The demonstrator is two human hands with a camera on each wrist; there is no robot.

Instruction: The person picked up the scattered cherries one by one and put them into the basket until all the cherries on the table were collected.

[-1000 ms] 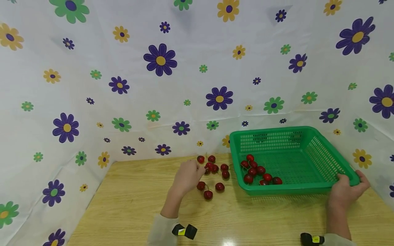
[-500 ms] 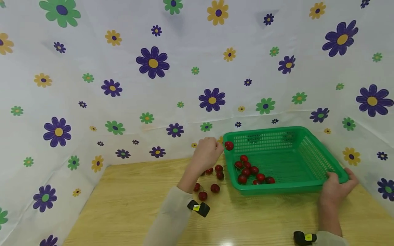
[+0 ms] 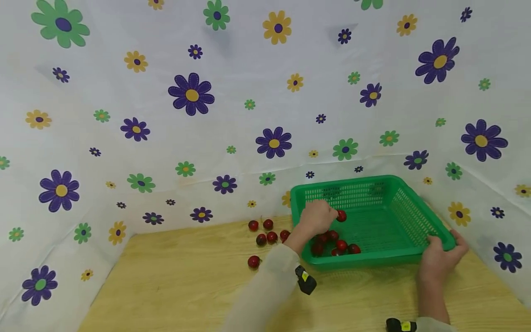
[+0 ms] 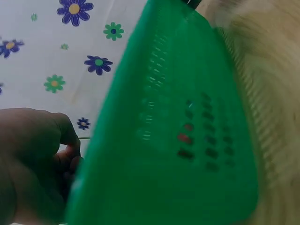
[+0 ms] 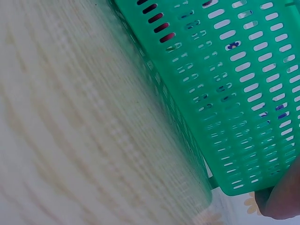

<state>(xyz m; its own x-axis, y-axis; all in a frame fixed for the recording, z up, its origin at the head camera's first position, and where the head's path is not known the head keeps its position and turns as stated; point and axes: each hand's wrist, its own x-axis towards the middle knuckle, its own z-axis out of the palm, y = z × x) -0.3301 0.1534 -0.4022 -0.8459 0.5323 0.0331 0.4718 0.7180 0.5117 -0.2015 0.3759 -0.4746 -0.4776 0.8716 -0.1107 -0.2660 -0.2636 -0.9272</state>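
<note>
In the head view my left hand (image 3: 317, 217) is over the left part of a green slotted plastic basket (image 3: 373, 259). It pinches a dark red cherry (image 3: 341, 216) by its stem, and the fruit hangs above the basket floor. In the left wrist view the thumb and fingers (image 4: 65, 136) meet on a thin stem beside the basket wall. Several cherries (image 3: 342, 245) lie in the basket's near left corner, partly hidden by my left hand. My right hand (image 3: 439, 258) grips the basket's near right corner, thumb inside the rim and fingers outside.
Several loose cherries (image 3: 271, 237) lie on the wooden table (image 3: 174, 272) left of the basket, some partly behind my left forearm. A white cloth with printed flowers (image 3: 224, 138) hangs behind the table and along both sides.
My left hand has picked a cherry off the table, lifted it over the basket's left rim and carried it right, into the basket's space. My right hand keeps its grip on the corner.
</note>
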